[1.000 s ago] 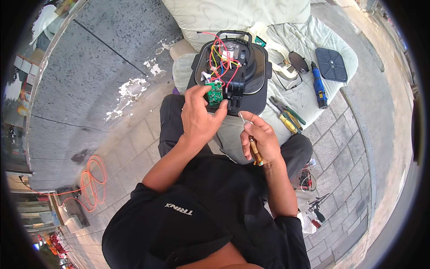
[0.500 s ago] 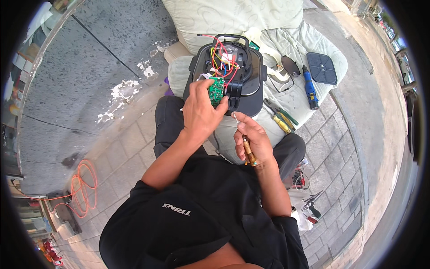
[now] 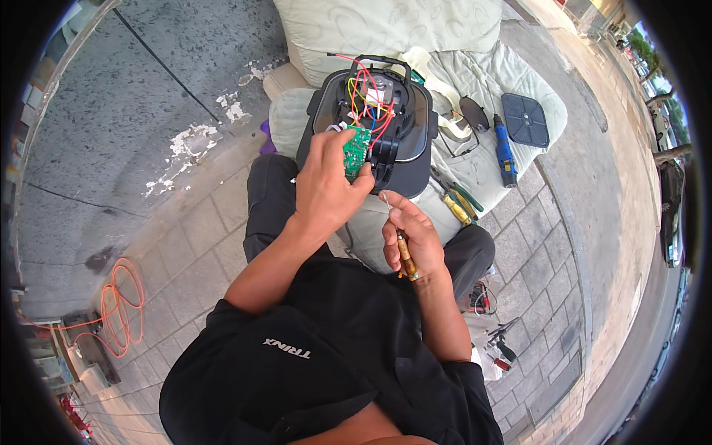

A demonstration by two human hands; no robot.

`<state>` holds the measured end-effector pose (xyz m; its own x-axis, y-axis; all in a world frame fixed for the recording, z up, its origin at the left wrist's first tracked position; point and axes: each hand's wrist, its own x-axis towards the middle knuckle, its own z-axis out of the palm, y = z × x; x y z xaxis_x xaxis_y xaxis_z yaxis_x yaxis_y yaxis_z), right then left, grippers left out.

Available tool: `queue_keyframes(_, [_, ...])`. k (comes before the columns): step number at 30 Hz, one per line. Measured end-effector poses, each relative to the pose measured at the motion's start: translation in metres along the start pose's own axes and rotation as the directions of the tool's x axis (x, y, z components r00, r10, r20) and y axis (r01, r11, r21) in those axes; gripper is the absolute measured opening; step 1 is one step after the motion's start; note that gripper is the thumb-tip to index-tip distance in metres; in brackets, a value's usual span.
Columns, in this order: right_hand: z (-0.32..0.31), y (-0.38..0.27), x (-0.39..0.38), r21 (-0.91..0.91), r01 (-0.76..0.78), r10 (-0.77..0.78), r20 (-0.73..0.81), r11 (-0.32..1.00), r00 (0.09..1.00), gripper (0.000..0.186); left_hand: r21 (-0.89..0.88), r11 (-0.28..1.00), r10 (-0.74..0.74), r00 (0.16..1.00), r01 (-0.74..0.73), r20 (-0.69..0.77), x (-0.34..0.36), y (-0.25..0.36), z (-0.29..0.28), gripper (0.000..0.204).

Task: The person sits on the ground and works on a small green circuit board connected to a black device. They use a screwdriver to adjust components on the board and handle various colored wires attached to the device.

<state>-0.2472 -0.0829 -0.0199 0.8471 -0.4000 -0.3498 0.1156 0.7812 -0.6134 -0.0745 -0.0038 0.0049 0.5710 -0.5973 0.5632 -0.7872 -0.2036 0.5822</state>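
Note:
Between the fingers and thumb of my left hand [image 3: 323,179] is a green circuit board [image 3: 357,150], tilted over the near left part of a black appliance [image 3: 404,180]. Red, yellow and blue wires [image 3: 368,104] run about the board and the appliance's exposed inside. My right hand [image 3: 415,236], just below the appliance's near edge, is closed round a thin screwdriver [image 3: 406,256] with an amber-brown handle. Its slim shaft points up and left, apart from the board; the fingertips partly cover the tip. A black handle-like frame [image 3: 382,58] stands at the appliance's far side.
The appliance rests on a pale green quilted cushion [image 3: 549,111]. To its right lie pliers [image 3: 461,204], a blue power screwdriver [image 3: 505,152], a black square panel [image 3: 525,119] and sunglasses [image 3: 473,115]. An orange cable [image 3: 122,308] coils on the paving at left; more tools [image 3: 504,348] lie lower right.
The view has shifted slightly, so the whole scene sits a little further left. Both hands keep their grips on the circuit board and the screwdriver, with hardly any movement.

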Motion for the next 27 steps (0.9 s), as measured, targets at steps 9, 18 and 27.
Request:
queue_keyframes(9, [-0.001, -0.006, 0.006, -0.007, -0.008, 0.008, 0.02, 1.0, 1.0, 0.038, -0.029, 1.0, 0.009, 0.999, -0.008, 0.035, 0.001, -0.007, -0.002, 0.059])
queue_keyframes(18, [0.008, -0.015, 0.013, -0.028, -0.02, 0.02, -0.024, 0.999, 1.0, 0.038, -0.102, 0.995, 0.022, 0.999, -0.019, 0.03, 0.002, -0.014, 0.0, 0.061])
queue_keyframes(27, [0.014, -0.021, 0.021, -0.035, -0.026, 0.024, -0.047, 0.999, 0.999, 0.037, -0.143, 0.989, 0.024, 0.999, -0.02, 0.024, 0.004, -0.018, 0.0, 0.06])
